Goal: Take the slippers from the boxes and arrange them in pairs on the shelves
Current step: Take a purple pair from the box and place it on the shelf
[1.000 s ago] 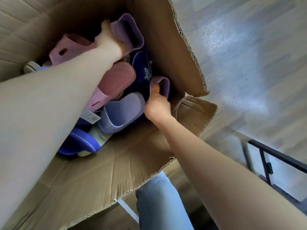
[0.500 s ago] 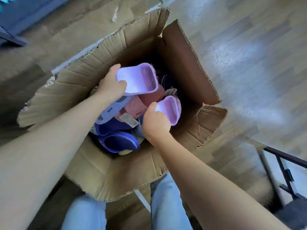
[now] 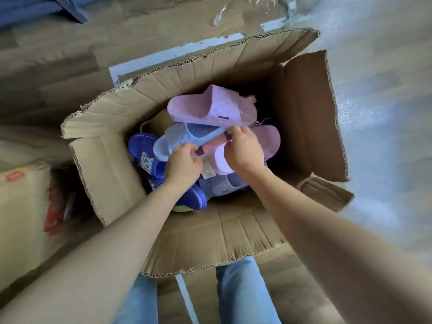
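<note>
Both my hands work mid-box (image 3: 112, 174): the left hand (image 3: 183, 163) pinches the pale blue slipper (image 3: 184, 136), and the right hand (image 3: 243, 150) grips the pink slipper (image 3: 261, 141) touching it. I'd part them slowly, since tags and threads may snag. The lilac slipper (image 3: 205, 106) by the far wall looks like the pink one's mate.

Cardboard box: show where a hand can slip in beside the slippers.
Free: the gap between the pink slipper and the right wall of the cardboard box; a bare patch between the lilac slipper and the left wall. Crowded: the middle, where left hand and right hand pinch the light blue slipper.
</note>
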